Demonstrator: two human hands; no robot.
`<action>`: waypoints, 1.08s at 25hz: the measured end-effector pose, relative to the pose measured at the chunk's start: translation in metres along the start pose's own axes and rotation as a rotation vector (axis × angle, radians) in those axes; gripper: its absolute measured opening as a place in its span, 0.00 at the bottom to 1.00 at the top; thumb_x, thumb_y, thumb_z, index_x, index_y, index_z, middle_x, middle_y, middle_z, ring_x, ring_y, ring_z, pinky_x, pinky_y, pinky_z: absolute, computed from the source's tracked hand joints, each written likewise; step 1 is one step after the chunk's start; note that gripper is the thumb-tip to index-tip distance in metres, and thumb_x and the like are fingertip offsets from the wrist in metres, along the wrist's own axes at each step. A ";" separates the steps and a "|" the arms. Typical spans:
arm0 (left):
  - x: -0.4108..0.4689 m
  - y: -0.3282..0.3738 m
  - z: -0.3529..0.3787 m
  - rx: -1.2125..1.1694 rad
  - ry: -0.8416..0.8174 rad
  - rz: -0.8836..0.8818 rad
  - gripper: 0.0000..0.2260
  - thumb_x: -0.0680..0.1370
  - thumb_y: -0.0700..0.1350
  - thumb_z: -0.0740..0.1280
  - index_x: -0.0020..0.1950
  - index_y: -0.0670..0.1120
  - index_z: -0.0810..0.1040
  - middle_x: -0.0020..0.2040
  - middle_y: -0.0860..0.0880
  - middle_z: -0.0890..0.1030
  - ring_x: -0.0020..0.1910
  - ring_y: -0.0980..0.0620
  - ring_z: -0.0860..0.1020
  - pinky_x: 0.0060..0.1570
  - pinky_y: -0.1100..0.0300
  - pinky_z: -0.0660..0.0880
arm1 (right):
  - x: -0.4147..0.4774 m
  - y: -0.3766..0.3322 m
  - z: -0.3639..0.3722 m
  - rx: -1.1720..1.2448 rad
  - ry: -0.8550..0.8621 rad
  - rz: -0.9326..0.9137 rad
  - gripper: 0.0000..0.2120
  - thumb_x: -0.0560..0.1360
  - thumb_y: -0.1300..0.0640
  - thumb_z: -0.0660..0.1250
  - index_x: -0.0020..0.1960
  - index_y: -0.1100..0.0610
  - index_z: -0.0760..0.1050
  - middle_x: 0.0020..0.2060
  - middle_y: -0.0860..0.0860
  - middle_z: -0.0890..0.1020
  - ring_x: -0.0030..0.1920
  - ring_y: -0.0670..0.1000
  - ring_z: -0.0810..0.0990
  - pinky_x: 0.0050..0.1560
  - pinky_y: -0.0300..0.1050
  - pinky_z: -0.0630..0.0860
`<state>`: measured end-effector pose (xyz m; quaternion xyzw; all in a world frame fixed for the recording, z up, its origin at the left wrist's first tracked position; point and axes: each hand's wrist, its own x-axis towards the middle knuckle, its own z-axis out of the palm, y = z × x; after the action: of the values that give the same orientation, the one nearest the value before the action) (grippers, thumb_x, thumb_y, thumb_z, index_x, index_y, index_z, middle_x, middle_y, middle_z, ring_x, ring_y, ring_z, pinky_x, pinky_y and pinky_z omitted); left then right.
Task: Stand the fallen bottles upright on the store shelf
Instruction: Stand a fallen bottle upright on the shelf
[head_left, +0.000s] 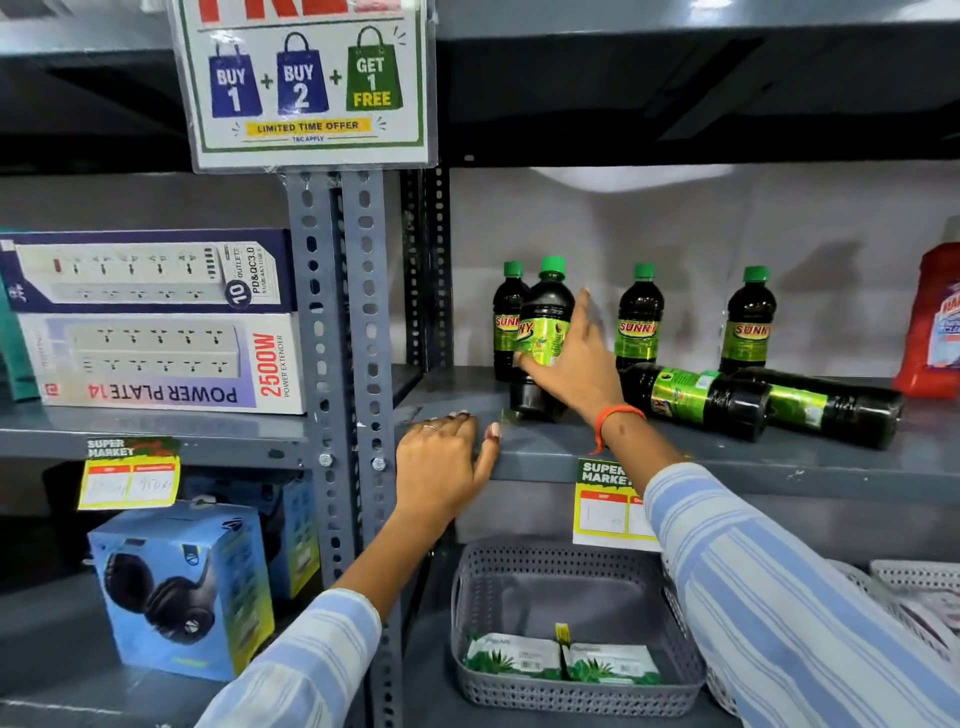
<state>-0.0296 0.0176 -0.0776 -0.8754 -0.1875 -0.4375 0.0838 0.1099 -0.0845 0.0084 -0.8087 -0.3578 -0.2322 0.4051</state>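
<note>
Bottles with green caps and dark liquid sit on the grey shelf (727, 457) in front of me. My right hand (576, 364) is wrapped around the front bottle (543, 332), thumb across its green label, fingers reaching round its far side. That bottle stands upright near the shelf's front edge, just right of the slotted post (363, 322). Right behind it, partly hidden, stands a second bottle (506, 322). Two more stand farther back toward the wall: the third bottle (640, 317) and the fourth bottle (748, 322), well apart from each other.

Two bottles lie on their sides to the right of my wrist. The near fallen bottle (696, 397) points its base toward the front right, and the far fallen bottle (826, 408) lies just behind it, touching or nearly so; I cannot tell which. Their caps are hidden from me.

My left hand (441, 467) rests on the shelf's front lip, fingers curled over the top and thumb spread to the right, holding no bottle.

A red bottle (930, 332) stands at the far right. Below, a grey basket (576, 691) holds packets.
</note>
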 end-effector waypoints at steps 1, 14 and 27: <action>0.001 0.000 0.000 0.004 0.001 -0.004 0.24 0.78 0.56 0.47 0.42 0.45 0.79 0.39 0.47 0.83 0.39 0.45 0.80 0.39 0.54 0.72 | -0.003 0.001 0.001 -0.017 0.025 -0.036 0.53 0.69 0.41 0.70 0.77 0.58 0.39 0.71 0.63 0.65 0.66 0.68 0.71 0.61 0.61 0.73; 0.000 0.002 0.000 -0.016 0.074 -0.007 0.23 0.78 0.54 0.50 0.42 0.44 0.80 0.39 0.46 0.85 0.38 0.45 0.81 0.39 0.54 0.74 | -0.014 0.003 0.024 -0.136 0.020 0.082 0.63 0.58 0.32 0.74 0.76 0.61 0.45 0.63 0.62 0.70 0.59 0.65 0.76 0.52 0.57 0.76; -0.002 0.003 0.003 -0.036 0.116 -0.019 0.21 0.77 0.53 0.52 0.39 0.44 0.80 0.36 0.47 0.84 0.35 0.46 0.81 0.37 0.55 0.73 | -0.006 0.011 0.033 0.307 -0.247 0.152 0.44 0.56 0.44 0.81 0.64 0.59 0.67 0.59 0.57 0.76 0.61 0.56 0.74 0.63 0.54 0.73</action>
<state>-0.0270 0.0149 -0.0816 -0.8481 -0.1826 -0.4918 0.0745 0.1178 -0.0644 -0.0192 -0.7844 -0.3740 -0.0430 0.4930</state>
